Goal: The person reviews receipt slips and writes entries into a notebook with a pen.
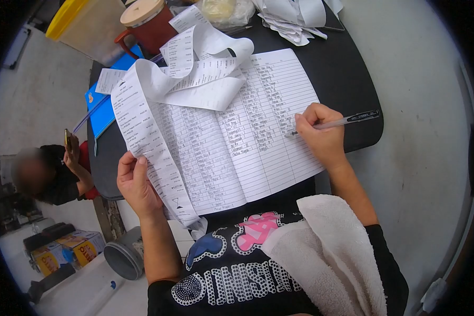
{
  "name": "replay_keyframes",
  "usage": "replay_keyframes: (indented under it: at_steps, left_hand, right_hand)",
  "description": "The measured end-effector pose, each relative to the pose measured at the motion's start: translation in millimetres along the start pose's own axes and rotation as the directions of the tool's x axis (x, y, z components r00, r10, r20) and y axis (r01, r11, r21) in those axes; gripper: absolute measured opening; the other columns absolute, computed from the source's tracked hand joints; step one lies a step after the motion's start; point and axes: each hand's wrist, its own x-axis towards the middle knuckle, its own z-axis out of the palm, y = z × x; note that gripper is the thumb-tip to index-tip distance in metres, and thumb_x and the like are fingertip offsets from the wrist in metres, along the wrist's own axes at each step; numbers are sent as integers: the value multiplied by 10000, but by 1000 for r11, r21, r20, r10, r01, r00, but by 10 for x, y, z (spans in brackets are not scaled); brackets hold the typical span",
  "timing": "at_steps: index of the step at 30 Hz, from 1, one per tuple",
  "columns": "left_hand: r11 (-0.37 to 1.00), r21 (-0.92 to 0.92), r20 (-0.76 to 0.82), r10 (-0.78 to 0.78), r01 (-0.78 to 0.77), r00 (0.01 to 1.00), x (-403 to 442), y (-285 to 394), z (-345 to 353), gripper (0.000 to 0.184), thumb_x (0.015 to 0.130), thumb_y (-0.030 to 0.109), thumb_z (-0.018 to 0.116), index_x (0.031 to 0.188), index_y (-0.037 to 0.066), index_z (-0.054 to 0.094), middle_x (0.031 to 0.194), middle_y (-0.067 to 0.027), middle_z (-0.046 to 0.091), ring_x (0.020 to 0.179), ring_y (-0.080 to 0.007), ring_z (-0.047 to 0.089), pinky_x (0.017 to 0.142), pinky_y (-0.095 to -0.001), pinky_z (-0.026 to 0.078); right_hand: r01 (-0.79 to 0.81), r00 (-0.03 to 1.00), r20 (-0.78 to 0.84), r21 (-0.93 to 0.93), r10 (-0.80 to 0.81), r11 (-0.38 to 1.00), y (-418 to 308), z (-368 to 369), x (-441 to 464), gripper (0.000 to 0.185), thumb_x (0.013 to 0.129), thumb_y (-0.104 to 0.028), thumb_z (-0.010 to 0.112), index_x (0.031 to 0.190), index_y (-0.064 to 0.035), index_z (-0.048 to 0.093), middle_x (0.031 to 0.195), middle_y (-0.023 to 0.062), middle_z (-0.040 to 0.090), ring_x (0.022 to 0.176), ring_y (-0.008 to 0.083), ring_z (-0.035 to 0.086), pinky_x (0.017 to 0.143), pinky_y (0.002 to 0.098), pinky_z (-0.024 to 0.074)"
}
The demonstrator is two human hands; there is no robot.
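My left hand (140,184) pinches the edge of a long printed receipt strip (147,137) between thumb and fingers. The strip curls and loops over the top of an open lined notebook (279,174), and its lower end hangs past the notebook's near edge. Handwritten lists in columns fill much of both pages. In my right hand (324,134) is a pen (347,120), gripped in a writing hold. Its tip is close to the writing on the right page; whether it touches the paper I cannot tell.
The notebook lies on a black table (353,79). Behind it stand a reddish-brown mug (148,29) with a lid, a yellow-rimmed tub (89,31) and a pile of receipts (289,26). A blue folder (101,124) lies left. Another person (58,174) holds a phone. Boxes (81,246) stand lower left.
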Motion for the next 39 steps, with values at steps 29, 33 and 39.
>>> replay_keyframes:
  at_steps: [29,33,39]
  left_hand:
    - [1000,-18,9,-8,8,1000,-1,6,6,159,818,-23,531,977,-41,530,939,-108,596,841,-138,572,788,-256,451]
    - [1000,-4,3,-9,9,1000,-3,5,2,158,821,-23,526,977,-43,528,941,-107,597,843,-135,572,789,-257,452]
    - [1000,12,-1,2,-2,1000,1,-1,-6,154,821,-27,521,975,-40,527,945,-107,596,846,-134,573,798,-260,454]
  right_hand:
    - [30,999,33,-18,-30,999,1,-5,-4,250,701,-29,622,526,-22,443,472,26,440,442,71,371,422,255,293]
    - [22,999,26,1,-22,1000,20,-9,-10,253,699,-26,619,525,-18,436,471,25,430,446,67,366,423,254,293]
    - [40,999,16,20,-40,999,38,-5,-11,265,700,-21,616,524,-21,418,472,18,401,457,62,344,428,255,280]
